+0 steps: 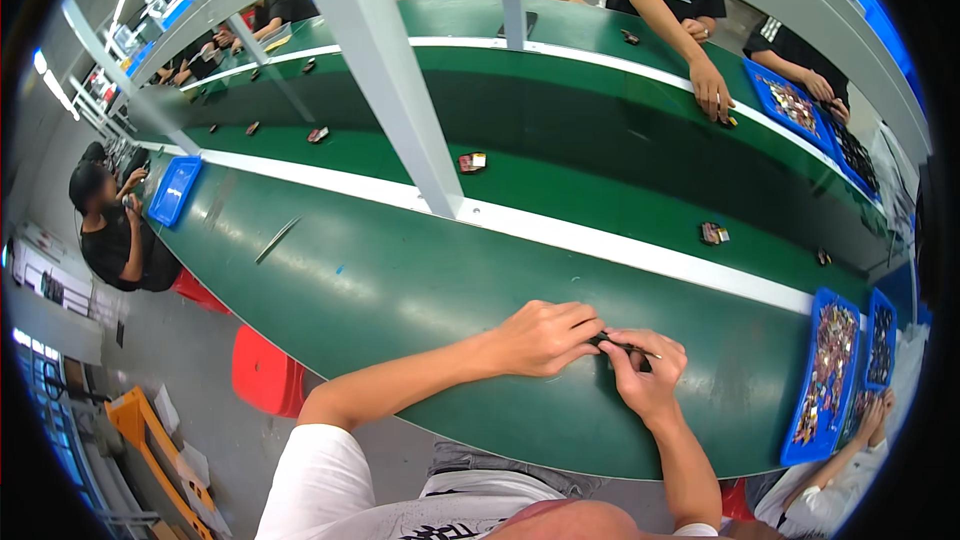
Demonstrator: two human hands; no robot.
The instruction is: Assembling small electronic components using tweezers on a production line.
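Note:
My left hand (548,338) and my right hand (650,372) meet above the green bench on my side of the line. Both are closed. Between their fingertips is a small dark part (600,338), mostly covered by the left fingers. In the right hand, a thin dark piece with a pale tip (648,352) runs between thumb and fingers; its kind is too small to make out. A pair of slim metal tweezers (278,240) lies on the bench, well to the left of my hands.
Beyond a white rail (590,244), a green conveyor belt (590,197) carries small red-and-black assemblies (472,162). A grey post (385,80) stands ahead. Blue trays of parts (800,445) lie at right, beside a co-worker's hands. Opposite, another person's hand (710,90) reaches toward the belt.

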